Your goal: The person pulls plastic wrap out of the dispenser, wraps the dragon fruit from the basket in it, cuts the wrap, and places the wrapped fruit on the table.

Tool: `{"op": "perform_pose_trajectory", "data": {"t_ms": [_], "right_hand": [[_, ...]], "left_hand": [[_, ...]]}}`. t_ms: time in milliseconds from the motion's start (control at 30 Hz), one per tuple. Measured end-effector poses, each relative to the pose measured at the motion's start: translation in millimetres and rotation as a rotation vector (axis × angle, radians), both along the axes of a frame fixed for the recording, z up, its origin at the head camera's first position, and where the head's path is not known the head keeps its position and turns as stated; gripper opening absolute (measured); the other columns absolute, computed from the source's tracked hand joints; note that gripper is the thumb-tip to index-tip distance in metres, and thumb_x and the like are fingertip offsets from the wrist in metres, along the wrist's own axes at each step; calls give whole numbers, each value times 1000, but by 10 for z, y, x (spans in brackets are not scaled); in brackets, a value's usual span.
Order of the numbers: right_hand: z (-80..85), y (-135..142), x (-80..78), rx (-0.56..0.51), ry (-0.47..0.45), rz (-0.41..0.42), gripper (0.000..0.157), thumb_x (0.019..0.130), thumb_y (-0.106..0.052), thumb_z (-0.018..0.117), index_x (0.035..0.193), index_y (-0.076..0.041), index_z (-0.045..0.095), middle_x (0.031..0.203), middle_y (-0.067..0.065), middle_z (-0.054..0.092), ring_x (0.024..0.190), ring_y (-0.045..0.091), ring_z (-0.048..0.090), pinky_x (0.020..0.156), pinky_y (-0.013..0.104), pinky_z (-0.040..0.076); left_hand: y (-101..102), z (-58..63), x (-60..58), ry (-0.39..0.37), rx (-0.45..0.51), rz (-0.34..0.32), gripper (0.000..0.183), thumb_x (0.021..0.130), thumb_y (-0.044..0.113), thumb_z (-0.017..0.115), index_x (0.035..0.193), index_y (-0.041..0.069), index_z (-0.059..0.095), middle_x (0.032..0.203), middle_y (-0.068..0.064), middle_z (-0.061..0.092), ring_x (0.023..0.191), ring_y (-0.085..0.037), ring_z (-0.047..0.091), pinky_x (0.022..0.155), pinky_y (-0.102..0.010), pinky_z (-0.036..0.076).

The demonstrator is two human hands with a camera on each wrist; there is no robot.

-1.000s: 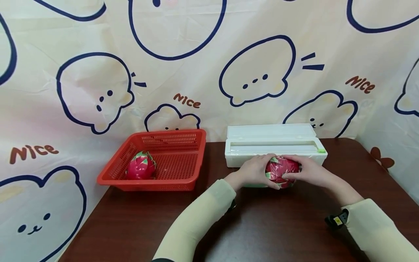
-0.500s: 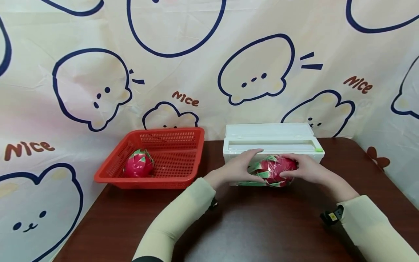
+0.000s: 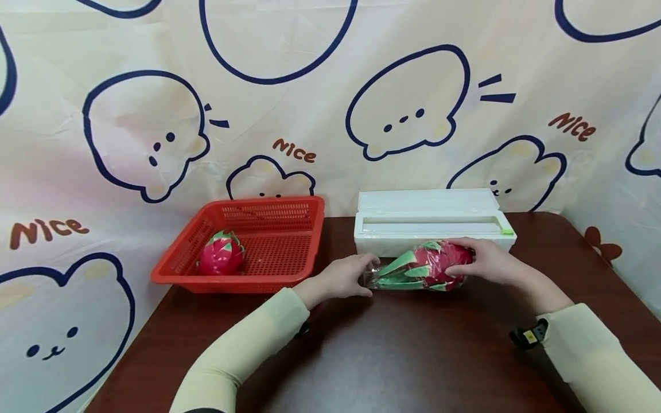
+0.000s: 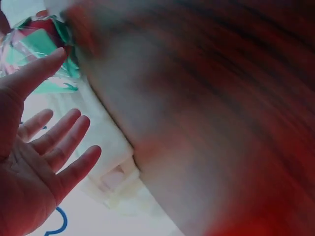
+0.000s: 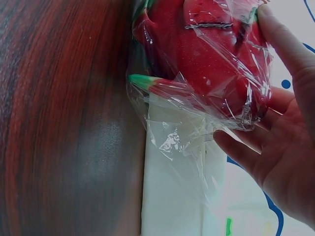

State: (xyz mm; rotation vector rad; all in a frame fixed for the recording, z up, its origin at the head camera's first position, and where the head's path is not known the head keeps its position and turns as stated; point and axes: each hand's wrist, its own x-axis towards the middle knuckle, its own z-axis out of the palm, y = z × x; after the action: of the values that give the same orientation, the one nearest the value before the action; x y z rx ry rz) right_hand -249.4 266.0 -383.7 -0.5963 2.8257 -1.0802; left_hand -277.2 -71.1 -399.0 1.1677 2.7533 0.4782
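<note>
A red dragon fruit (image 3: 439, 261) with green leaf tips lies on its side on the table, its tips toward the left, wrapped in clear plastic film (image 5: 172, 142). At its right end, my right hand (image 3: 488, 263) holds it with the thumb on the near side and fingers behind; the right wrist view shows loose film hanging below those fingers. By the leaf tips is my left hand (image 3: 343, 277), close to the film's left end. Its fingers (image 4: 66, 142) are spread and relaxed in the left wrist view, with nothing between them.
Behind the fruit stands a white box (image 3: 389, 248) with its lid up and a long slot on top. A red plastic basket (image 3: 232, 282) at the left contains another dragon fruit (image 3: 222, 256). A printed cloth (image 3: 330, 115) hangs behind the dark wooden table (image 3: 413, 355).
My left hand has moved left, from around the fruit's body to beyond its leaf tips, uncovering them. The right hand keeps its hold on the right end.
</note>
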Motion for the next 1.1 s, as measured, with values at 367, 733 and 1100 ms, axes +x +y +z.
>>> {"op": "perform_pose_trajectory", "data": {"t_ms": [367,733,1100], "right_hand": [[38,11,7,30,1,1,81,78,-42,80,141,-3,47,129,21,52,110,35,48,81,42,53],[62,23,-7,24,-20,4,80,78,-41,80,141,-3,48,129,21,53,112,35,48,86,46,52],[26,23,-1,16,-13,1,79,78,-41,80,140,-4,50,127,19,55,109,33,49,83,42,53]], "left_hand": [[10,-24,-109,130,7,-63,4,90,18,71,87,21,73,81,13,65,74,-5,58,71,-24,48],[146,-3,-122,137,110,-141,5,88,7,72,88,12,74,87,2,62,80,-10,56,74,-20,47],[316,-126,-124,-33,283,7,11,91,8,68,102,7,71,96,-2,70,86,-7,63,79,-19,50]]}}
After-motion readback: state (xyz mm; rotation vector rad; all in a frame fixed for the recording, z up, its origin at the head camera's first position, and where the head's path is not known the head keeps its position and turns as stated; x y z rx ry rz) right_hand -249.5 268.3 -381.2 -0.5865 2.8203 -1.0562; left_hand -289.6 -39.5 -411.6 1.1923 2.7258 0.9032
